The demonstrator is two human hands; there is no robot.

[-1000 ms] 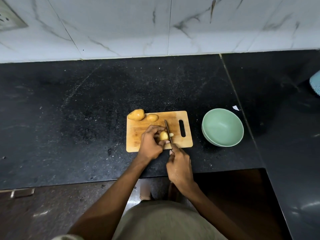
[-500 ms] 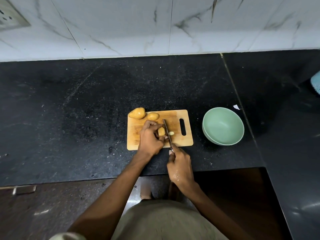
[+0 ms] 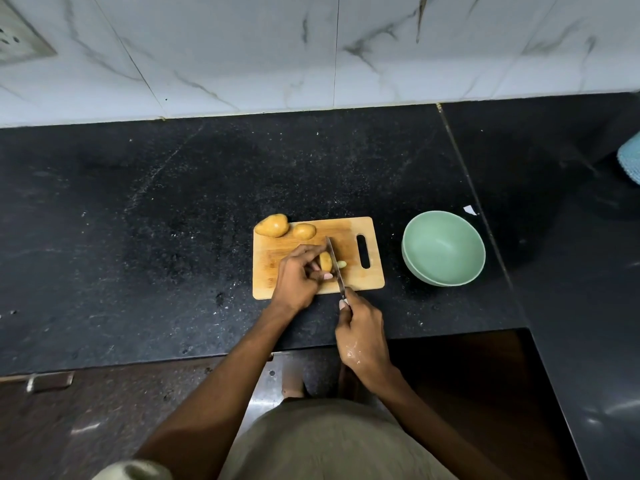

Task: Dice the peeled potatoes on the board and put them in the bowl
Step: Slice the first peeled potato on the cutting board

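- Black speckled countertop [image 3: 173, 237] runs under a white marble-veined tiled wall [image 3: 242, 46]; a seam in the stone passes to the right of the bowl.
- Wooden cutting board [image 3: 273, 275] lies near the counter's front edge, its handle slot toward the right.
- Two whole peeled potatoes sit at the board's far left corner: the larger potato [image 3: 273, 225] overhangs the corner, the smaller potato [image 3: 304, 231] lies just beside it on its right.
- The left hand [image 3: 298, 275] curls its fingers around a cut potato piece [image 3: 325, 260] in the middle of the board, pinning it down.
- The right hand [image 3: 362, 336] grips the handle of a knife [image 3: 335, 265] (the handle itself is hidden in the fist); the blade runs away from the body, pressed against the right face of the held piece.
- A small pale offcut [image 3: 342, 264] lies on the board just to the right of the blade.
- Green bowl [image 3: 443, 249] stands on the counter right of the board, apart from it, with nothing visible inside.
- A small white scrap [image 3: 469, 210] lies on the counter beyond the bowl, and a light blue object [image 3: 632, 157] is cut off at the right edge.
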